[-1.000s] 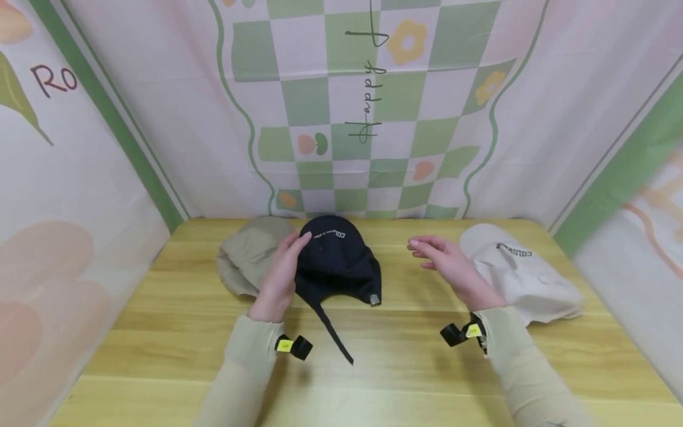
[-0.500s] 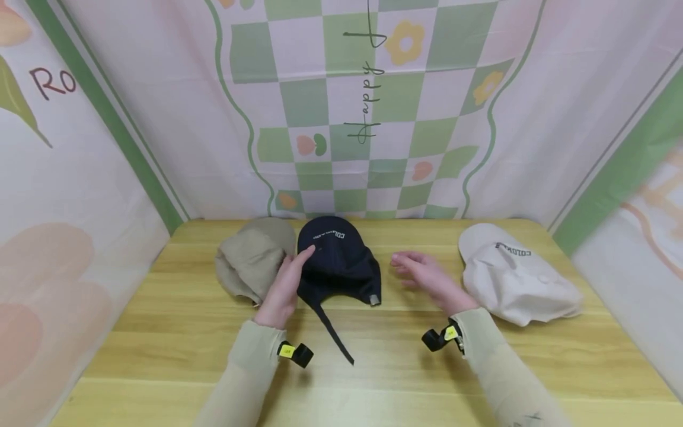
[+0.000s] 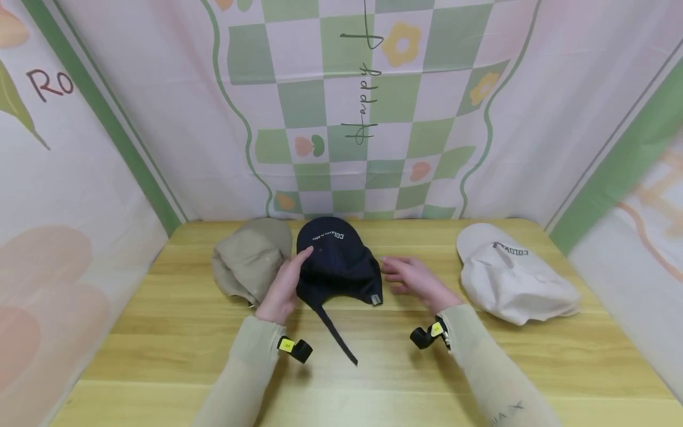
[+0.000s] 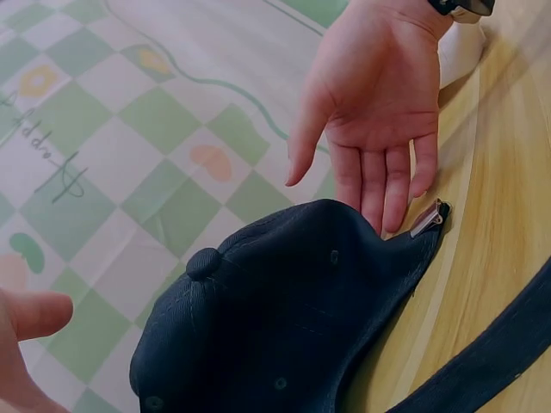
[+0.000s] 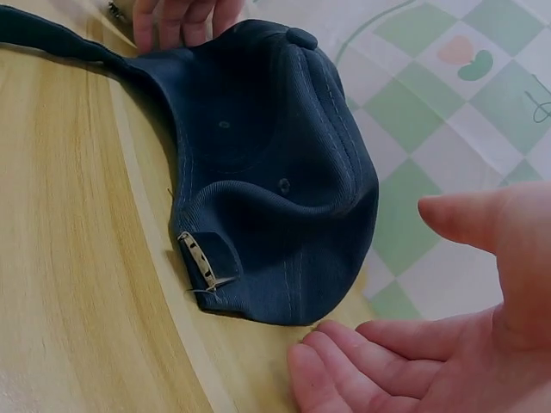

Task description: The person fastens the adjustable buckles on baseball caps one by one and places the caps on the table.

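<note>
Head view: left hand (image 3: 283, 290) had its thumb apart from the fingers at the left side of the navy baseball cap (image 3: 341, 270), gripping nothing; right hand (image 3: 413, 279) was at the cap's right edge, also gripping nothing. Cap lay on the wooden table (image 3: 347, 397) between the hands, khaki cap (image 3: 248, 258) just left, white cap (image 3: 512, 279) well off right. Left wrist view: right palm faced camera, fingers straight, tips by the metal buckle (image 4: 426, 219). Right wrist view: right fingertips at cap fabric, couldn't tell contact; left fingers pointed down behind its far edge.
</note>
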`<action>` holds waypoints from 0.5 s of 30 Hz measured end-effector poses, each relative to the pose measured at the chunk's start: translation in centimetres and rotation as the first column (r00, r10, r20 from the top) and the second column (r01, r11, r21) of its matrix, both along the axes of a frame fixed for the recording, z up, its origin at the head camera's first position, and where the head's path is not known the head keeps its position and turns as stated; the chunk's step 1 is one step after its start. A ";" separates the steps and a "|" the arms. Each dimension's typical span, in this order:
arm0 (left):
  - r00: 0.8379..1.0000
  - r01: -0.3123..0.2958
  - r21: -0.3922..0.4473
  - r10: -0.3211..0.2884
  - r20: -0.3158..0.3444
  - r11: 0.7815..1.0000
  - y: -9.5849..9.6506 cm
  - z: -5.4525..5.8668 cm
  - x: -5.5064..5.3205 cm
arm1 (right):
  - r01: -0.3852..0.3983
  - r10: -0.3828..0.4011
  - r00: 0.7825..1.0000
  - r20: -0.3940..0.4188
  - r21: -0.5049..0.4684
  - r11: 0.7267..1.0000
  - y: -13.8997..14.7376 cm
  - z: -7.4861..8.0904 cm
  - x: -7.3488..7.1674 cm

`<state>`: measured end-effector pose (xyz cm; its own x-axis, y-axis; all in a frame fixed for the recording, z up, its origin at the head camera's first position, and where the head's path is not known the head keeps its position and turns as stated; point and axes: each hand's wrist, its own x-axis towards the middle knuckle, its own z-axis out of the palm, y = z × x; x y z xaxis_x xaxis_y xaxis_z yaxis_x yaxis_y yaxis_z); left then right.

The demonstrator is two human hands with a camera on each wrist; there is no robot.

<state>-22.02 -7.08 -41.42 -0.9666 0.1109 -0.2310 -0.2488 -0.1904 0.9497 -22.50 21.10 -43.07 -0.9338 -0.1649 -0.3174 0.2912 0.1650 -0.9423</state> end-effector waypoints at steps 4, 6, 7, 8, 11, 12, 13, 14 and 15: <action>1.000 0.003 0.048 -0.004 0.019 0.999 0.0 -0.3 -0.2 | -0.003 0.003 0.999 0.033 0.001 1.000 -0.2 0.1 -0.1; 0.999 0.005 0.107 -0.009 0.032 0.994 -0.1 -0.4 -0.4 | -0.001 0.001 0.999 0.042 -0.002 1.000 -0.2 0.1 0.0; 0.999 0.001 0.135 -0.006 0.043 0.991 -0.1 -0.5 -0.5 | 0.000 0.001 0.999 0.046 -0.003 1.000 -0.2 0.1 0.0; 0.999 0.000 0.168 -0.008 0.049 0.986 -0.1 -0.6 -0.6 | 0.000 0.000 0.999 0.048 -0.007 1.000 -0.2 0.1 0.0; 0.995 -0.026 0.229 0.004 0.096 0.973 0.0 -0.6 -0.8 | 0.005 -0.004 0.999 0.054 -0.018 1.000 -0.2 0.0 0.0; 0.994 -0.036 0.230 0.011 0.110 0.972 0.0 -0.6 -0.8 | 0.007 -0.006 0.999 0.054 -0.021 1.000 -0.2 0.0 0.0; 0.992 -0.046 0.222 0.018 0.123 0.974 0.0 -0.6 -0.8 | 0.008 -0.007 0.999 0.051 -0.022 1.000 -0.2 0.0 0.0; 0.990 -0.060 0.220 0.030 0.137 0.974 0.0 -0.6 -0.8 | 0.011 -0.010 0.999 0.050 -0.022 1.000 -0.2 -0.1 0.0; 0.987 -0.076 0.211 0.044 0.153 0.974 0.1 -0.7 -0.8 | 0.010 -0.009 0.999 0.046 -0.020 1.000 -0.1 -0.1 0.1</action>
